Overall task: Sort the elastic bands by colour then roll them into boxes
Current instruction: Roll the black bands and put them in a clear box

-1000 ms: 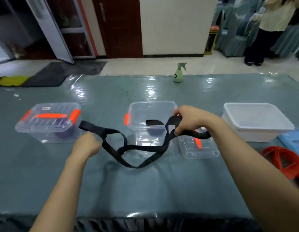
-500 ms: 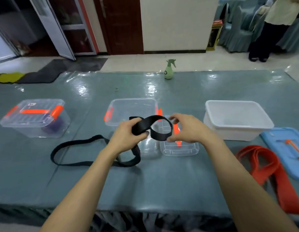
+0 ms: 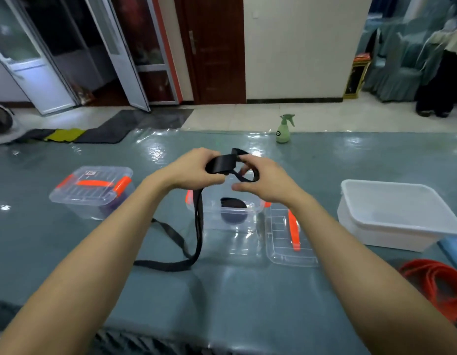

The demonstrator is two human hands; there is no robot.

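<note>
Black band [image 3: 198, 216], loose tail vertical.

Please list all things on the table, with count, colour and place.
table: one, grey-green, under clear sheet.
closed box: one, clear with orange latches, left.
open box: one, clear, centre.
rolled band: one, black, inside open box.
lid: one, clear, orange handle, beside open box.
white box: one, white, right.
blue item: one, blue, right edge.
orange bands: count unclear, orange, near right.
spray bottle: one, green, far edge.
black band: one, black, between both hands, tail hanging to table.
left hand: grips the band's roll.
right hand: holds the band's loop.
</note>
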